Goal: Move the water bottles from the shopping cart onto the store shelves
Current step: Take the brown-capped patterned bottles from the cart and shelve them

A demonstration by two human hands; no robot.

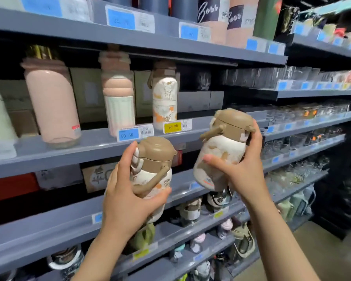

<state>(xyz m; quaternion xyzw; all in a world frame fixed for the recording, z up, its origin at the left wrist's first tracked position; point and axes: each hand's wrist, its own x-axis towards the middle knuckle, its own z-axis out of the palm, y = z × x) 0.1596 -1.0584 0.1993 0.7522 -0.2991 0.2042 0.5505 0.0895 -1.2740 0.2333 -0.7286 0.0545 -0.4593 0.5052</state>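
Two short, round bottles, held up in front of the shelves, one in each hand. Left bottle (152,169): cream body with orange and tan leaf print, brown lid, brown strap hanging down the side; upright, a little tilted. Left hand (126,197) wrapped round its lower body, thumb across the front, grip closed on it. Right bottle (223,151): same kind, leaning with the lid toward the upper right. Right hand (243,169) holding it, thumb on the cream body, fingers curled over the lid edge.

Both bottles in the air, touching no shelf, a small gap between them. Behind the left bottle, the grey shelf edge (93,145) with a blue price tag (129,134) and a yellow price tag (171,126). On this shelf, free room to the right of the matching printed bottle (165,94), which stands just above the yellow tag; further back there, only low grey boxes (199,100).

To the left on the same shelf, a ribbed pale bottle (119,98) and a big pink bottle (52,102), both upright. Below the hands, lower shelves with more small bottles, blurred. Far right, rows of clear glasses (304,116).
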